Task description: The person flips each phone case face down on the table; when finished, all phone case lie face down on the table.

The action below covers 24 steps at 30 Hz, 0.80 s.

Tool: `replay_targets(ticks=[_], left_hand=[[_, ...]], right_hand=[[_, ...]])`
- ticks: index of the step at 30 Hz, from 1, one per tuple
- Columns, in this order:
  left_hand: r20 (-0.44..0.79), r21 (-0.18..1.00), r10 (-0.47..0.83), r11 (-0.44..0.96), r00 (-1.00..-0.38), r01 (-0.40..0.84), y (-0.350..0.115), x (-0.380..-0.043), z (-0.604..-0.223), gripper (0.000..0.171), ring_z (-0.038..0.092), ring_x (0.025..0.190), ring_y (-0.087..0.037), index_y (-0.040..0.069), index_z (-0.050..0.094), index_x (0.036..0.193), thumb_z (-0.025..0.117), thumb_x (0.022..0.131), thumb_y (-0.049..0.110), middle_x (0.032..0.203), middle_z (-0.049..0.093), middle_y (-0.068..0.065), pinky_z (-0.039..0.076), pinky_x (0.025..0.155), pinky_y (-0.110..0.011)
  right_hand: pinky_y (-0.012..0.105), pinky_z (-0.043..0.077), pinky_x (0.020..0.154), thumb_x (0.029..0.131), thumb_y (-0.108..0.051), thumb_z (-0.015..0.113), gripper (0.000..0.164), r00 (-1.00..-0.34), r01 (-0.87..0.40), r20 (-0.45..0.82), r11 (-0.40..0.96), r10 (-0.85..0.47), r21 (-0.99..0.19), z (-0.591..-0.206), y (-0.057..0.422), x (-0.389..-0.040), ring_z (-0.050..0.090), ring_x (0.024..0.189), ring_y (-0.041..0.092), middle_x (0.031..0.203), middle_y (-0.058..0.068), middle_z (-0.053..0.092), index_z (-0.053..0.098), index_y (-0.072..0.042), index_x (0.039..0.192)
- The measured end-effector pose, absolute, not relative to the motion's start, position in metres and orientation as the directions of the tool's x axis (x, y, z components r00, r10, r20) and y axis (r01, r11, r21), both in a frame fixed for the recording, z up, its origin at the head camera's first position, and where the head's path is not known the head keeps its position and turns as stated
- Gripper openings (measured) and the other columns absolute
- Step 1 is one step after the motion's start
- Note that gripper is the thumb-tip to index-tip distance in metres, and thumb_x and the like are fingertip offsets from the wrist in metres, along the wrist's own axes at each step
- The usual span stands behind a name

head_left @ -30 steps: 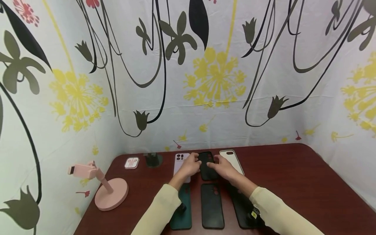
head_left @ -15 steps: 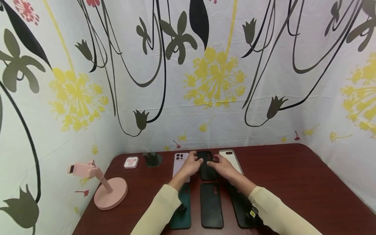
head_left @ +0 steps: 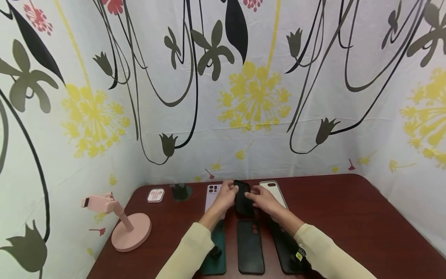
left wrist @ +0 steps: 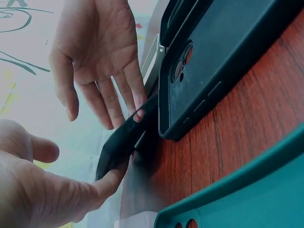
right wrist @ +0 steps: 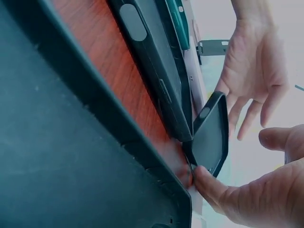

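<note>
A black phone case (head_left: 244,203) is at the back middle of the table, between my two hands. It is tilted up off the tabletop, and its hollow side (right wrist: 211,135) shows in the right wrist view. My left hand (head_left: 224,198) touches its left edge with extended fingers, the thumb standing apart. Opposite it, my right hand (head_left: 263,200) has its fingertips on the right edge. Beside the left hand lies a lilac case (head_left: 210,197); a white case (head_left: 275,192) lies partly under the right hand. The tilted case's underside is hidden.
Nearer me are a green case (head_left: 216,263), a second black case (head_left: 251,248) and a third black case (head_left: 283,250) under the right forearm. A pink phone stand (head_left: 132,232), an earphone box (head_left: 155,195) and a dark stand (head_left: 181,192) are at left. A patterned curtain (head_left: 313,97) surrounds the table.
The black case between my hands lay flatter before; it now looks narrower and tilted. Both hands have stayed at its sides. The head view has shifted slightly.
</note>
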<state>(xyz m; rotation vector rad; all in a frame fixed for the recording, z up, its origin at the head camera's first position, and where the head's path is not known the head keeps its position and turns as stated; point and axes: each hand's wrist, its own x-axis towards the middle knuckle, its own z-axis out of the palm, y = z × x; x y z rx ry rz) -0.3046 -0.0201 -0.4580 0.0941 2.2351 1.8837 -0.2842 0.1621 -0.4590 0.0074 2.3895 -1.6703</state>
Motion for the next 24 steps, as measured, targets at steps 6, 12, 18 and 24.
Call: replay_targets(ticks=[6,12,18,24], left_hand=[[-0.113,0.990,0.159,0.104,-0.981,-0.098,-0.0200,-0.3028,-0.4555,0.054,0.051,0.145,-0.041,0.005,0.034,0.159,0.050,0.112,0.027,0.157,0.048,-0.023,0.055,0.110,-0.057],[-0.132,0.991,0.205,0.029,-0.970,-0.128,-0.0176,-0.3011,-0.4525,0.059,0.050,0.147,-0.042,0.004,0.033,0.158,0.055,0.110,0.030,0.156,0.050,-0.026,0.059,0.105,-0.052],[-0.158,0.987,0.220,-0.005,-0.963,-0.163,-0.0160,-0.3001,-0.4527,0.057,0.046,0.150,-0.043,0.003,0.038,0.156,0.047,0.113,0.039,0.161,0.044,-0.025,0.061,0.103,-0.052],[-0.210,0.969,0.327,-0.054,-0.921,-0.240,-0.0158,-0.2997,-0.4531,0.069,0.040,0.153,-0.046,-0.002,0.037,0.159,0.031,0.115,0.050,0.165,0.041,-0.025,0.056,0.104,-0.065]], right_hand=[[0.052,0.056,0.110,0.108,-0.035,0.060,0.067,-0.975,0.114,-0.169,0.330,-0.142,-0.937,-0.4580,0.1601,-0.2841,0.056,0.141,0.043,0.158,0.029,0.047,0.039,0.004,0.158],[0.052,0.057,0.109,0.108,-0.034,0.059,0.065,-0.973,0.130,-0.184,0.328,-0.140,-0.936,-0.4564,0.1586,-0.2857,0.057,0.139,0.045,0.157,0.031,0.045,0.039,0.005,0.156],[0.049,0.059,0.106,0.109,-0.034,0.058,0.066,-0.967,0.156,-0.204,0.282,-0.150,-0.947,-0.4583,0.1564,-0.2883,0.055,0.142,0.043,0.158,0.029,0.046,0.037,0.002,0.159],[0.049,0.060,0.104,0.110,-0.027,0.056,0.062,-0.967,0.143,-0.194,0.282,-0.163,-0.949,-0.4586,0.1557,-0.2876,0.058,0.139,0.042,0.155,0.031,0.049,0.035,0.000,0.162]])
